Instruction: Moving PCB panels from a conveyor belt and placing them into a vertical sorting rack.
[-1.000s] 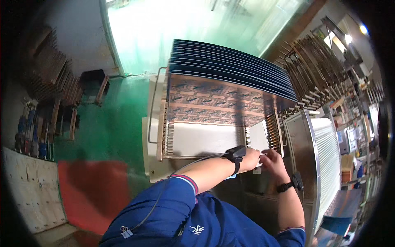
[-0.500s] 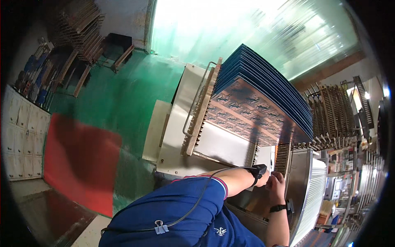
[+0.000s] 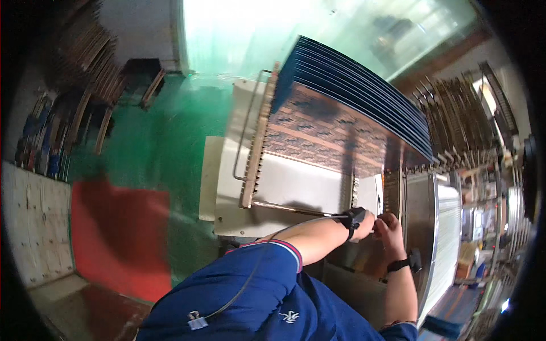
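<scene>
My two hands meet at the near right corner of a slotted rack [image 3: 263, 133]. The fingers of my right hand [image 3: 390, 230] are bent and pinched together; whatever is between them is too small to make out. Close against it is my left hand [image 3: 367, 223], its fingers mostly hidden behind the wrist, which carries a black strapped device [image 3: 356, 220]. Just beyond the fingers, a small dark slim piece [image 3: 379, 199] shows against a white surface. In the rack stand several copper-coloured panels [image 3: 318, 131] with dark printed patterns, their blue edges fanned in a row.
Under the rack is a white tabletop [image 3: 233, 213]. To the right stands a metal cabinet [image 3: 418, 210] beside a white ribbed stack [image 3: 446, 238]. More slotted racks [image 3: 455, 116] fill the far right. A red mat [image 3: 122, 227] lies on the green floor [image 3: 187, 119], near pale lockers [image 3: 40, 221].
The view has shifted, so the rack and panels sit further left and higher. Both hands stay together by the rack's corner, the right hand's fingers still pinched.
</scene>
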`<state>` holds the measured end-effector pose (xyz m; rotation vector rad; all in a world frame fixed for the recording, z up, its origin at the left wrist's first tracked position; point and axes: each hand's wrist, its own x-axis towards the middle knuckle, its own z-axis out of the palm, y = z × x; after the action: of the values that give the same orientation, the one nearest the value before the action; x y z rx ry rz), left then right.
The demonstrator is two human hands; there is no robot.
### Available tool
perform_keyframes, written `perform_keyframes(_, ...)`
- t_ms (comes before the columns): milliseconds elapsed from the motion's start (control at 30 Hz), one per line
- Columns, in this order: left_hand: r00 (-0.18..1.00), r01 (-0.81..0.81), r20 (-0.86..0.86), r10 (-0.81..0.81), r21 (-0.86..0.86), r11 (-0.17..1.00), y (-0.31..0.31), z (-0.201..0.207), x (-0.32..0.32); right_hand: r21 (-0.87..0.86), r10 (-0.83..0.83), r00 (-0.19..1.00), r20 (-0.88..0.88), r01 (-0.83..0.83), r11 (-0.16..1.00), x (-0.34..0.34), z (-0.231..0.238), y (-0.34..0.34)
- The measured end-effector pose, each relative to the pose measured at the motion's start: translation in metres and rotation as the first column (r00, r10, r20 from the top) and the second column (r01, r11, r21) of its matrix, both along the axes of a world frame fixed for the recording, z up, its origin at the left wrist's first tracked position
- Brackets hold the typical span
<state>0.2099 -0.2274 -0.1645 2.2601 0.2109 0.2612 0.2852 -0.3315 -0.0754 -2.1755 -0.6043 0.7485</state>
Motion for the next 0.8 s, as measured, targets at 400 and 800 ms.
perform_keyframes(400,0.995,0.057,-0.094,-0.037,0.211,0.976,0.045,0.058,-0.045,-0.317,0.513,0.52,0.683,-0.422,0.849,0.008,0.019,-0.001)
perform_keyframes(800,0.558,-0.684,-0.092,0.825,-0.613,0.395,0.254,0.043,-0.297,-0.287,0.367,0.544,0.755,-0.229,0.93,0.009,0.002,0.003)
